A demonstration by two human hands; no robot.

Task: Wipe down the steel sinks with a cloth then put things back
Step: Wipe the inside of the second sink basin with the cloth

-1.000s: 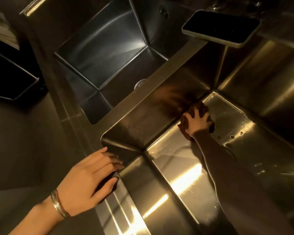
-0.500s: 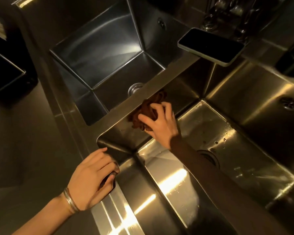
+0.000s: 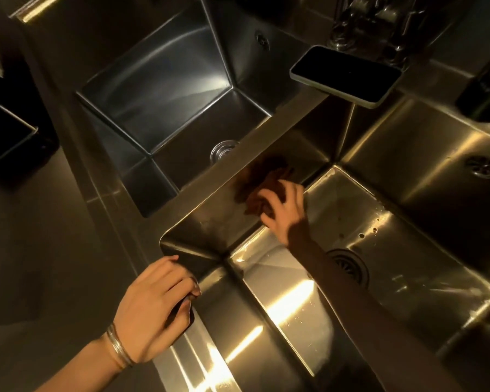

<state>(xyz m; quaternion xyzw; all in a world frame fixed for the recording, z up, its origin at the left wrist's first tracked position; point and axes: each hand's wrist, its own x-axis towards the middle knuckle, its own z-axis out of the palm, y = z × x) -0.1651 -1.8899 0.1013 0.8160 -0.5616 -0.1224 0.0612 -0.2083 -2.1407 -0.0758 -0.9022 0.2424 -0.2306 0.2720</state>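
The cloth (image 3: 262, 183) is a dark, bunched rag pressed against the inner wall of the near sink (image 3: 210, 224), just below the divider (image 3: 232, 162) that separates it from the far sink (image 3: 159, 89). The right hand (image 3: 285, 213) reaches down into the basin and grips it, fingers curled into the folds at its lower edge. It looks soft, light and limp, so it should mould into corners and seams, but it could slip from a loose hold on slick steel. Bunching it under the whole palm seems a surer hold than a fingertip pinch. The left hand (image 3: 153, 309) rests on the rim (image 3: 207, 360) at the sink's near corner, fingers bent at the edge. A dark patch under the palm may be shadow or something held; I cannot tell which. The wall offers open room towards both corners. A phone (image 3: 345, 75) overhangs the back of the divider, above the far corner, and a high sweep could knock it in. The drain (image 3: 351, 267) lies beside the forearm, and droplets (image 3: 375, 229) dot the floor.
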